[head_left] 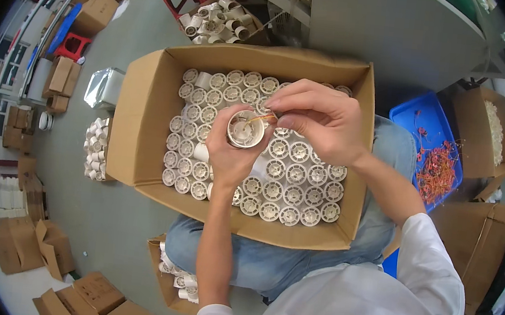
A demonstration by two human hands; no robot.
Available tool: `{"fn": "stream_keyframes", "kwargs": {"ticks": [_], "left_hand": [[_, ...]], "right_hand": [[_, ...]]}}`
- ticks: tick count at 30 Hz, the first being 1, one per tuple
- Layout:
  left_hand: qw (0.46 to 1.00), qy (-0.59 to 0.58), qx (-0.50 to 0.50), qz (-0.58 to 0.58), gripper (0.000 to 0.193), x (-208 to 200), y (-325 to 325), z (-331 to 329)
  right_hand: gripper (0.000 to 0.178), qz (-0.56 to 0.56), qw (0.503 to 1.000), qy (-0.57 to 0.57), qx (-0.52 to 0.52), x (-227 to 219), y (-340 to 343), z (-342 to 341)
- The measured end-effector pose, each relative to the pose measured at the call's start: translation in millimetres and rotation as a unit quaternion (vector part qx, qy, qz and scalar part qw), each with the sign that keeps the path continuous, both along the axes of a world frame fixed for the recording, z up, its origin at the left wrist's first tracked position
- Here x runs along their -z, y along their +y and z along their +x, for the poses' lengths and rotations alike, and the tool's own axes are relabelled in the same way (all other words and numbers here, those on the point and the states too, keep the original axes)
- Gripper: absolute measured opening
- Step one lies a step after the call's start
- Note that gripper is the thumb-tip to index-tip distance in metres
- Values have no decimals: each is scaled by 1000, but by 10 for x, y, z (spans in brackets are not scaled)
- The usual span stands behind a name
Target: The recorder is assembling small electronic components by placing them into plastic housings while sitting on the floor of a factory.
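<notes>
My left hand (234,158) is wrapped round a white cylindrical plastic housing (244,135), its open end turned up so that its inner ribs show. Above its right rim, my right hand (324,116) pinches a thin orange-yellow wire (261,118) that reaches into the housing. What the wire's far end touches is too small to make out. Both hands are over a large open cardboard box (139,118), where rows of similar white housings (275,170) stand, mostly with their round ends up.
A blue tray (407,115) of tangled red and orange wires (436,170) lies to the right. Beyond the big box is a carton of loose white housings (214,21). More housings (96,147) sit at the left. My jeans-covered legs (254,262) are under the box. Cardboard boxes (96,295) stand lower left.
</notes>
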State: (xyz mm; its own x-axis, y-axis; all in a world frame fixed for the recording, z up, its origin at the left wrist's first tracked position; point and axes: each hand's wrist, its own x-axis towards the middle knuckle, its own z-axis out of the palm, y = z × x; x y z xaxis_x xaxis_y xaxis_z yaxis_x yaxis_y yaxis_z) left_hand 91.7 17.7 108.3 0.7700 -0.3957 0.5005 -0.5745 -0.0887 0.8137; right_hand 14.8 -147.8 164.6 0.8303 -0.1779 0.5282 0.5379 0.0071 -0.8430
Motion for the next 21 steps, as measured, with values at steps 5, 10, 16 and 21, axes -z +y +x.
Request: {"fn": "stream_keyframes", "kwargs": {"ticks": [5,10,16,21], "left_hand": [[999,-34,-8,20,48,-61,-62,-24],[1000,-24,0,18,49,-66,-61,-36],[999,-26,-1,18,50,-57,-24,-37],[989,-141,-2,45,52,-53,-69,-16]], "right_hand": [[24,12,1000,3,8,67,13,21],[23,-31,999,8,24,83,39,26],[20,-73,994,59,51,101,62,42],[13,-264,954,-48,137,220,107,82]]}}
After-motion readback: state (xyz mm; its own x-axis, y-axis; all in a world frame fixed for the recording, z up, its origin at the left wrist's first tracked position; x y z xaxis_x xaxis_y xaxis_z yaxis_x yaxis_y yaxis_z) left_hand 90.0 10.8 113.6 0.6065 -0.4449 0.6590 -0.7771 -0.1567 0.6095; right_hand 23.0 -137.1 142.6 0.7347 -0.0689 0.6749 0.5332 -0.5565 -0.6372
